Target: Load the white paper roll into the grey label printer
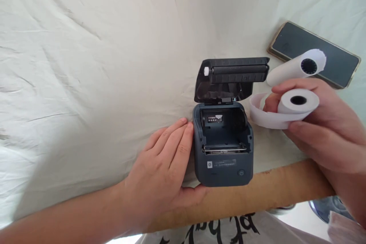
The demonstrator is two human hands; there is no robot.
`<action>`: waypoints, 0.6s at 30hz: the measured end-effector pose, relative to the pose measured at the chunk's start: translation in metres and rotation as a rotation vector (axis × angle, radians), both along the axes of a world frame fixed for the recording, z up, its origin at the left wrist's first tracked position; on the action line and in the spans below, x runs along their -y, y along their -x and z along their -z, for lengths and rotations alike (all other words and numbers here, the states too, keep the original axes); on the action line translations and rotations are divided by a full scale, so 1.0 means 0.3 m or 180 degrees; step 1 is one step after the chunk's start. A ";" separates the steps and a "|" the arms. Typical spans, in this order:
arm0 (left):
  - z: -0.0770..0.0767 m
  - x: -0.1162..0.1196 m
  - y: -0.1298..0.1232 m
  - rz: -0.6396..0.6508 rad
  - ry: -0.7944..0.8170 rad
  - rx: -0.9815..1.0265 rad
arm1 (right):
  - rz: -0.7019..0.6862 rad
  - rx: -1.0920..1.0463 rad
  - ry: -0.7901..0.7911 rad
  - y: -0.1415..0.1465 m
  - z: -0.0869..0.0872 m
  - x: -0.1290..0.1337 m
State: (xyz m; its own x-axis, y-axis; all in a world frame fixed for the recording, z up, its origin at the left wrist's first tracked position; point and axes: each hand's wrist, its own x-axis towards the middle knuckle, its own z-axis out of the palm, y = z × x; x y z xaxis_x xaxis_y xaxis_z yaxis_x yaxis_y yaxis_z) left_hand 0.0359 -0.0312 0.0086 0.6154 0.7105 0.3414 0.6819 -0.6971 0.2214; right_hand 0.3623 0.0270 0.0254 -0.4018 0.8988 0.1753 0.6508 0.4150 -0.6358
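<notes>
A dark blue label printer (224, 169) stands near the front edge with its black lid (228, 80) raised and its paper bay showing nothing inside. My left hand (162, 164) rests against the printer's left side, its fingers stretched out and the thumb at the lower corner. To the right of the printer, my right hand (323, 129) holds a small white paper roll (307, 97) between fingers and thumb, and a loose strip of its paper curls out to the left. Just behind that hand lies a second white roll (288, 70) with a black core.
A phone (314, 47) lies at the back right, partly under the second roll. Pale cloth (100, 65) with creases covers the surface. A brown wooden edge (280, 187) runs along the front. Something clear, only partly visible, is at the top left corner.
</notes>
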 end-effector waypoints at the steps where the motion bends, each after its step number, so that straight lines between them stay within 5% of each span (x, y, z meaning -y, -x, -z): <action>1: 0.001 0.001 0.000 -0.0001 0.0010 -0.0004 | -0.0115 -0.0306 0.0016 0.003 0.001 -0.009; 10: 0.004 0.003 0.008 -0.0012 0.0110 -0.0022 | -0.0693 0.0111 -0.0443 0.005 -0.008 -0.040; 18: 0.005 0.006 0.005 0.0028 0.0112 -0.0045 | -0.0664 0.0283 -0.0842 -0.005 0.021 -0.044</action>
State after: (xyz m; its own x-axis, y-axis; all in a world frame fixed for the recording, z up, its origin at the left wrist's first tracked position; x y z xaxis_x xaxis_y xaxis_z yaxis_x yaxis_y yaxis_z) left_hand 0.0342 -0.0330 0.0070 0.6262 0.7164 0.3076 0.6791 -0.6950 0.2364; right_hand 0.3637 0.0402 0.0189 -0.5961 0.7238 0.3474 0.5827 0.6877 -0.4329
